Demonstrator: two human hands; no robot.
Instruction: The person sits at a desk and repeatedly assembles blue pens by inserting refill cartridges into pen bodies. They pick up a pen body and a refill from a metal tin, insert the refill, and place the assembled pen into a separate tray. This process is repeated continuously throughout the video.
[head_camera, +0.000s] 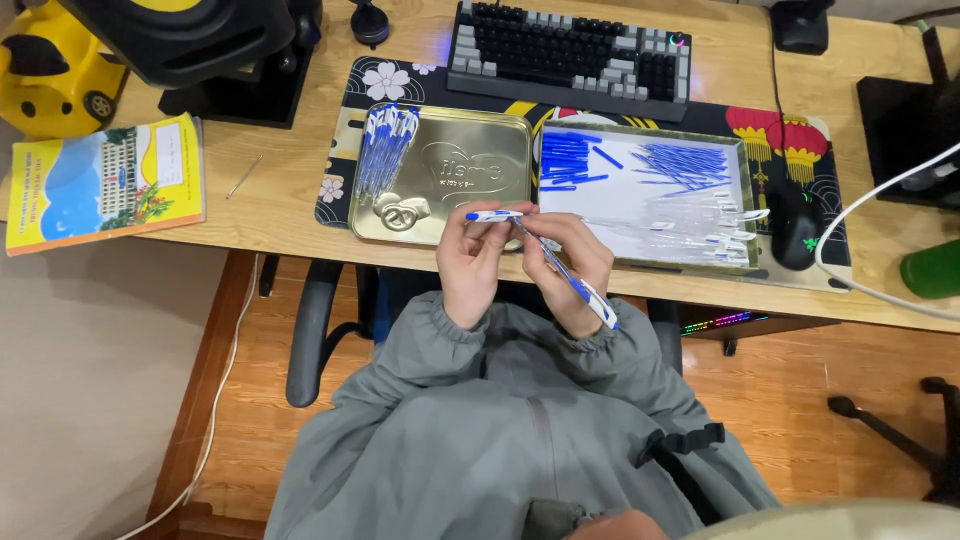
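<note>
While both hands are meeting at the centre of the frame, just in front of the desk edge (300, 215), the left hand (472, 262) is pinching a blue and white pen cap (494, 215) and the right hand (570, 268) is closing around the pen (580, 285), slanted down to the right. Behind them, finished pens (385, 150) are lying in a gold tin (480, 165), and loose parts (680, 165) are sitting sorted in the white tray (620, 195), all within reach.

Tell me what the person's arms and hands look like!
Both arms wear long grey-green jacket sleeves of smooth cloth with gathered elastic cuffs at the wrists. The left hand and right hand are bare: no gloves, rings or watch show.
</note>
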